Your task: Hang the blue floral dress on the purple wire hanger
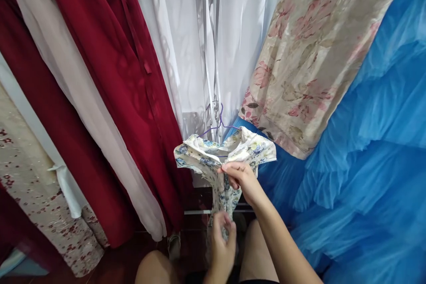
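Note:
A white dress with a blue and yellow floral print (262, 146) hangs from a thin purple hanger (221, 117) in front of me. It has short sleeves and a front opening running down the middle. My right hand (244, 179) pinches the top of that opening just below the neckline, thumb and forefinger together. Lower down the front, my left hand (221, 244) is closed on the same dress, with cloth showing between thumb and fingers; it is slightly blurred. The dress's lower part is partly hidden behind my left hand.
Long dark red garments (109, 75) and a pale pink one (83, 84) hang at the left. White cloth (181, 31) hangs behind. At the right are a beige floral garment (299, 62) and blue ruffled tulle (376, 164). My knees (156, 268) are below.

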